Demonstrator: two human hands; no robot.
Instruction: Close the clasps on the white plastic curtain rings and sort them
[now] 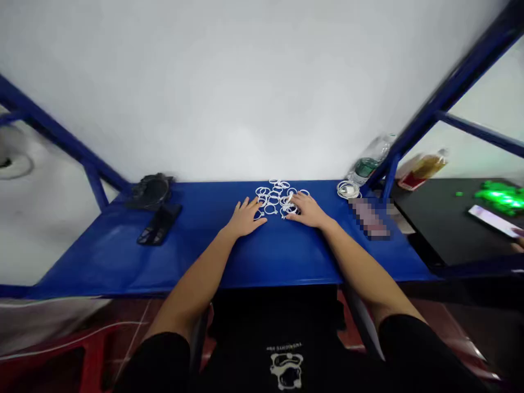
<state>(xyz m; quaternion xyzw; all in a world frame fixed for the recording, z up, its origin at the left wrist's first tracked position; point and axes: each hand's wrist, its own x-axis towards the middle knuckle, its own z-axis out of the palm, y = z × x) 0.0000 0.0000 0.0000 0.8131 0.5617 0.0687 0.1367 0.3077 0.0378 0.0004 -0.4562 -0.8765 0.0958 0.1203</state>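
Several white looped cable ties [274, 200] lie in a loose cluster on the blue tabletop, close to the wall. At the cluster's left edge, my left hand [243, 217] rests palm down with its fingers spread, touching the nearest loops. My right hand [308, 210] lies over the right side of the cluster, its thumb and fingers apart. One loop near its index finger is tilted up, and other loops are partly hidden beneath the fingers. Neither hand has a visible grip on a loop.
To the left are a dark round object [152, 190] and a black phone-like item [159, 224]. A coiled white cable [349, 190], a clear bottle [368, 164] and a blurred-out item [370, 218] stand right. Beyond the blue frame [446, 98], a person's hand [519, 239] holds a phone [493, 220].
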